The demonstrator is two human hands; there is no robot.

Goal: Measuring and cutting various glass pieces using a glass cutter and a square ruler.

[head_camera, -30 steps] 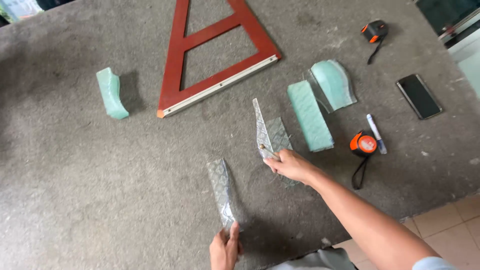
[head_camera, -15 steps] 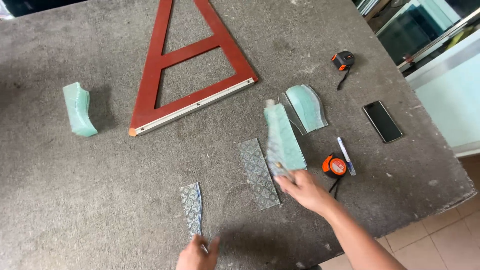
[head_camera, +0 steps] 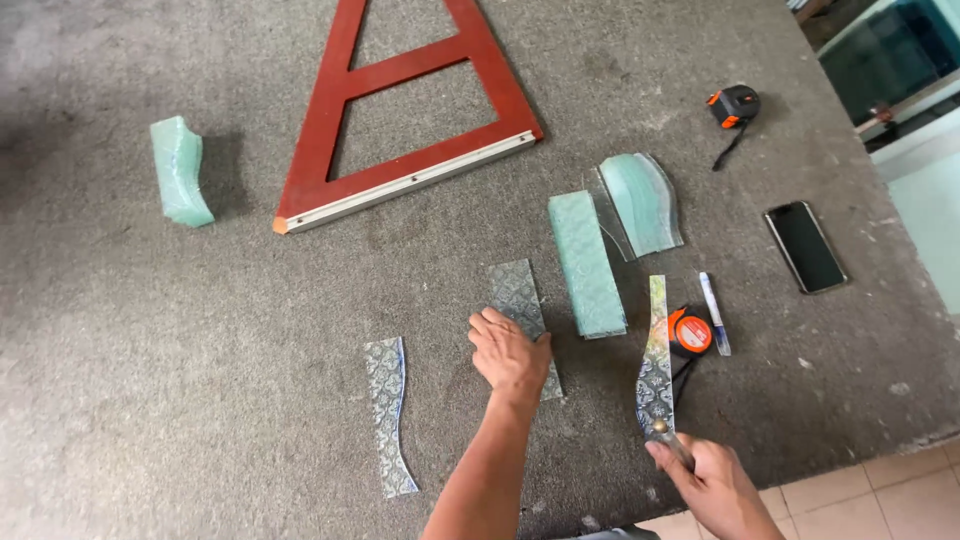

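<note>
I see left hand (head_camera: 510,352) pressing flat on glass strip (head_camera: 520,315) | right hand (head_camera: 712,480) gripping curved glass piece (head_camera: 656,360) near table's (head_camera: 200,420) front edge | wavy strip (head_camera: 388,412) lies loose, sorting seems midway

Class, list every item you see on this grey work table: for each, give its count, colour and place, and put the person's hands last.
Triangular frame: one, red with a pale metal bottom edge, top centre.
Stack of curved glass: one, pale green, far left.
Rectangular glass stack: one, pale green, centre right.
Curved glass stack: one, pale green, beside the rectangular stack.
Wavy patterned glass strip: one, clear, lying lower left.
Patterned glass rectangle: one, clear, under the left hand.
Patterned glass sliver: one, clear, lifted by the right hand.
Tape measures: two, orange and black, one top right, one by the sliver.
Marker pen: one, white and blue, right of the nearer tape.
Phone: one, black, far right.
Left hand: pressing the rectangle.
Right hand: grip on the sliver's lower end.
</note>
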